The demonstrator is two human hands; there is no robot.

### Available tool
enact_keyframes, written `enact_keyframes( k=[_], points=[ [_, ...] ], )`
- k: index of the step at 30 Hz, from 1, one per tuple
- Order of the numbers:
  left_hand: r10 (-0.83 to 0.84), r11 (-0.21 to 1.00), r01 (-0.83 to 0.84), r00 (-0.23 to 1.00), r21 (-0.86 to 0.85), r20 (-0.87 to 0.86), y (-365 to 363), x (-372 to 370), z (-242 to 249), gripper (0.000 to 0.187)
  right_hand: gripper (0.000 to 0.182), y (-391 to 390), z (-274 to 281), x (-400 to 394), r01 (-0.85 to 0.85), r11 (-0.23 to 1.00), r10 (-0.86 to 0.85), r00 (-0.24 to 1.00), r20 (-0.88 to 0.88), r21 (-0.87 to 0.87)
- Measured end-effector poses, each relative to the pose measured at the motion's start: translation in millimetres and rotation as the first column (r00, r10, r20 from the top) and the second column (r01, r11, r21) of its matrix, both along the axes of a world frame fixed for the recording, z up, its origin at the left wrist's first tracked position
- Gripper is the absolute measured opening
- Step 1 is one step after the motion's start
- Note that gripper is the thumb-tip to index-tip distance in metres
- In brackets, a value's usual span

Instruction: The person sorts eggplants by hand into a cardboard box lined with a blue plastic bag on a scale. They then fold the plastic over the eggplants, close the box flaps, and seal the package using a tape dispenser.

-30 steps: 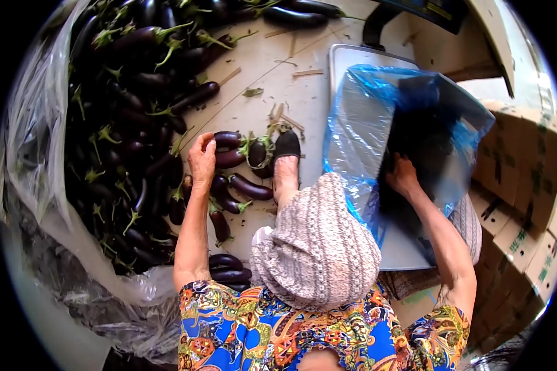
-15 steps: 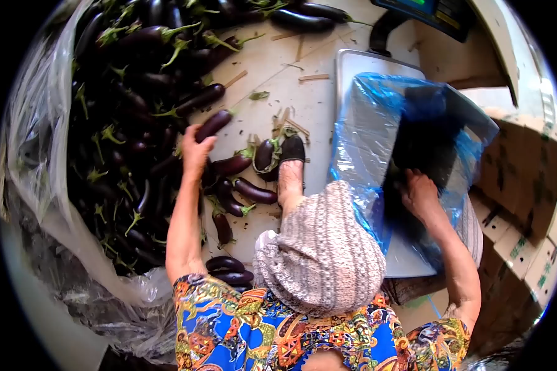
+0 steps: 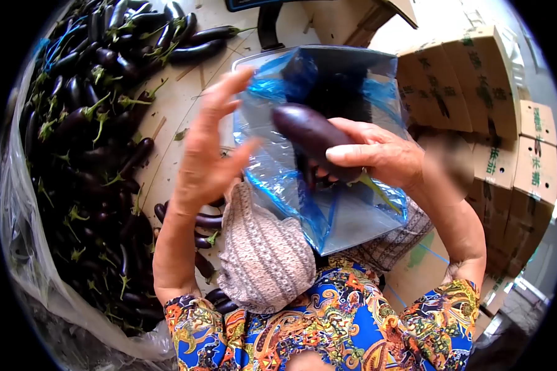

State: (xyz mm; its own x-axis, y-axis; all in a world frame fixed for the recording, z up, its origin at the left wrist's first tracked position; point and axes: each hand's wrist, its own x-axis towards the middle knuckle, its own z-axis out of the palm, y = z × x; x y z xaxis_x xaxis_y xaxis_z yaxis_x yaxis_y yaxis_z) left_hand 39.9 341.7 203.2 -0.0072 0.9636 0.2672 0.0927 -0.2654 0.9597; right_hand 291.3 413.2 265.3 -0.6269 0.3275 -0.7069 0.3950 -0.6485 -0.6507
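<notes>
My right hand [image 3: 384, 151] grips a dark purple eggplant [image 3: 306, 130] by its stem half, with the green stem sticking out below toward the right. The eggplant is held above a box lined with a blue plastic bag [image 3: 272, 167], whose dark inside is mostly hidden. To its left, my left hand [image 3: 213, 139] is raised with fingers spread and nothing in it, somewhat smeared by motion. A big heap of eggplants [image 3: 99, 154] lies beyond that hand on the left.
Clear plastic sheeting [image 3: 28, 247] borders the heap. Cardboard boxes [image 3: 476, 86] with green print are stacked at the right. A dark post [image 3: 269, 28] rises behind the lined box. My bent knee [image 3: 266, 247] is close to the box's near left side.
My left hand has moved from the heap toward the lined box and no longer holds an eggplant. My right hand has come up out of the box and now holds one. The view has shifted right.
</notes>
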Motion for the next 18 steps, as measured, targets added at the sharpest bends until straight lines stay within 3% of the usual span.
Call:
enact_keyframes(
  k=[2, 3, 4, 6, 9, 10, 12, 14, 15, 16, 18],
  points=[
    [0.189, 0.964, -0.166, 0.977, -0.209, 0.095, -12, -25, -26, 0.063, 0.058, -6, -21, 24, 0.148, 0.984, -0.162, 0.974, 0.160, 0.098],
    [0.284, 0.901, -0.252, 0.958, -0.354, 0.041, -22, -39, -43, 0.049, 0.062, -3, -38, 38, 0.103, 0.987, -0.133, 0.958, 0.253, 0.126],
    [0.334, 0.858, -0.329, 0.941, -0.395, -0.058, -34, -51, -67, 0.040, 0.065, -3, -52, 42, 0.152, 0.973, -0.198, 0.936, 0.292, 0.174],
    [0.326, 0.797, -0.360, 0.932, -0.485, -0.156, -64, -71, -112, 0.035, 0.071, -2, -78, 33, 0.225, 0.937, -0.314, 0.880, 0.357, 0.269],
    [0.352, 0.669, -0.426, 0.903, -0.609, -0.245, -121, -92, -169, 0.036, 0.080, 0, -146, 15, 0.288, 0.911, -0.343, 0.927, 0.154, 0.295],
    [0.333, 0.631, -0.440, 0.898, -0.639, -0.288, -138, -97, -183, 0.038, 0.077, 2, -187, 12, 0.231, 0.915, -0.299, 0.939, 0.171, 0.329],
    [0.314, 0.598, -0.467, 0.884, -0.651, -0.346, -176, -104, -227, 0.045, 0.073, -8, -192, -23, -0.034, 0.815, -0.187, 0.930, 0.317, 0.578],
    [0.010, 0.690, -0.511, 0.715, -0.513, -0.699, -207, -112, -258, 0.052, 0.082, -15, -209, -34, -0.289, 0.698, -0.159, 0.830, 0.535, 0.655],
    [0.025, 0.781, -0.468, 0.685, -0.414, -0.728, -212, -109, -259, 0.058, 0.087, -20, -216, -39, -0.417, 0.628, -0.154, 0.761, 0.630, 0.657],
    [0.010, 0.798, -0.477, 0.620, -0.368, -0.784, -213, -105, -256, 0.061, 0.093, -21, -212, -36, -0.467, 0.597, -0.123, 0.750, 0.649, 0.652],
    [0.054, 0.790, -0.550, 0.505, -0.273, -0.861, -214, -102, -259, 0.067, 0.091, -32, -217, -23, -0.395, 0.631, -0.125, 0.798, 0.590, 0.668]
  ],
)
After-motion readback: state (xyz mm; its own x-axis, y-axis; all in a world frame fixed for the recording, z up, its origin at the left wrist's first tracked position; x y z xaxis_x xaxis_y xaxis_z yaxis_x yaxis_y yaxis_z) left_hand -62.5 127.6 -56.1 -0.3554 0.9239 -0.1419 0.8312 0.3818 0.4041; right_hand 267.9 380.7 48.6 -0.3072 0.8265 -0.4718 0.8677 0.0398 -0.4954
